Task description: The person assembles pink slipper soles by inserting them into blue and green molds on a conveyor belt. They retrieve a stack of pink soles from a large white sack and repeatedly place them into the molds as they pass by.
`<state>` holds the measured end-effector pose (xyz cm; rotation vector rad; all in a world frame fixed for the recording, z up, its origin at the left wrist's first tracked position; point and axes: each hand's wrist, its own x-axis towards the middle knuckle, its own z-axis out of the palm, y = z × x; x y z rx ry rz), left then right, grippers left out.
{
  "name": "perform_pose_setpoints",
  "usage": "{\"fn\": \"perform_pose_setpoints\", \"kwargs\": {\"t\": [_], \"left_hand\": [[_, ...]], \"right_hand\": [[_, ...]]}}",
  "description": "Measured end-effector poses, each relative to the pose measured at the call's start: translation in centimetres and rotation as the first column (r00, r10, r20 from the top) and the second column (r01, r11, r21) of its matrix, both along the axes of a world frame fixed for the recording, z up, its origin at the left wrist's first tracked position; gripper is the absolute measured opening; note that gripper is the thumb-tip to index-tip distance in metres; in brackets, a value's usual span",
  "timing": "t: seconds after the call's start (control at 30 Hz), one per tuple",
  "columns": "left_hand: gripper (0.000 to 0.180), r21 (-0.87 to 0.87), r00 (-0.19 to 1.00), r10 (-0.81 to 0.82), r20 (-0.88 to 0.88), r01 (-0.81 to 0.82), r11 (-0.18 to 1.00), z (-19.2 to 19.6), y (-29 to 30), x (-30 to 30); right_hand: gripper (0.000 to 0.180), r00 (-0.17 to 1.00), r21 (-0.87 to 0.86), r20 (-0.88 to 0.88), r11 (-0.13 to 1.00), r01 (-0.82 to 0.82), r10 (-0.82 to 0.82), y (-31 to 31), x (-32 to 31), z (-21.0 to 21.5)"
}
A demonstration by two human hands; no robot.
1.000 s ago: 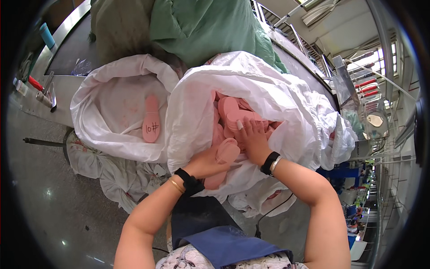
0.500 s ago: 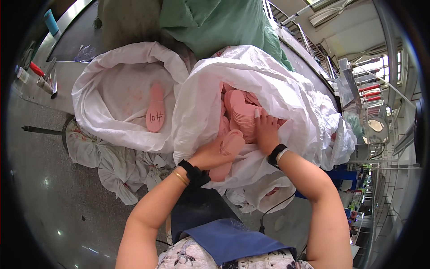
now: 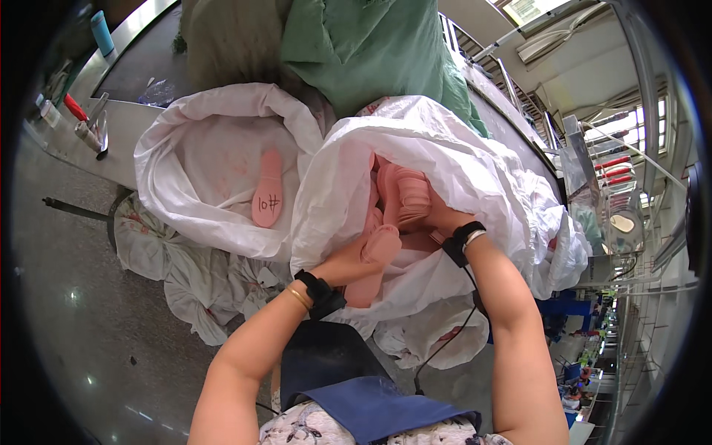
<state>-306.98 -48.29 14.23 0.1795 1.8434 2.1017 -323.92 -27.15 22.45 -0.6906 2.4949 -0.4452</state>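
Observation:
A big white sack (image 3: pixel 445 148) stands open in front of me, full of pink shoe insoles (image 3: pixel 404 196). My left hand (image 3: pixel 347 261) grips a pink insole (image 3: pixel 374 256) at the sack's near rim. Deeper inside the sack, my right hand (image 3: pixel 439 221) is closed on a stack of pink insoles; its fingers are partly hidden by them. Both wrists wear black bands. To the left a second open white sack (image 3: pixel 200 170) holds a single pink insole (image 3: pixel 267 189) with a handwritten mark.
Green (image 3: pixel 371 52) and tan (image 3: pixel 230 37) sacks are piled behind the white ones. A metal counter (image 3: pixel 96 104) with a red-handled tool and a blue cup runs along the far left. Crumpled white bags (image 3: pixel 193 282) lie on the grey floor. A factory aisle stretches away at right.
My right hand has pushed deeper into the sack onto the insole stack. My left hand stays at the rim with its insole. The view has shifted slightly.

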Motion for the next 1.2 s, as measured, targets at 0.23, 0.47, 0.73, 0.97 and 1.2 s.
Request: {"fn": "perform_pose_setpoints", "kwargs": {"t": [0.23,0.47,0.73,0.97,1.2], "left_hand": [[0.058,0.213,0.985,0.071,0.154,-0.104,0.971,0.4,-0.3,0.4],[0.043,0.641,0.853,0.007,0.522,-0.398,0.656,-0.5,0.9,1.1],[0.048,0.827,0.871,-0.008,0.491,-0.463,0.319,0.9,1.6,1.8],[0.064,0.958,0.96,0.016,0.279,-0.28,0.062,0.2,3.6,2.2],[0.072,0.898,0.899,0.107,0.424,-0.432,0.077,1.3,1.5,7.0]], "right_hand": [[0.068,0.88,0.324,-0.44,0.946,-0.029,0.178,0.9,1.7,-0.9],[0.072,0.802,-0.008,-0.596,0.999,-0.044,0.03,1.0,1.5,2.4],[0.102,0.991,0.342,-0.119,0.94,-0.019,0.064,-5.1,2.9,10.9],[0.081,0.981,-0.193,0.058,0.962,0.195,-0.187,-4.6,10.5,6.5],[0.047,0.945,0.104,-0.273,0.971,0.215,-0.18,-2.1,7.1,6.1]]}}
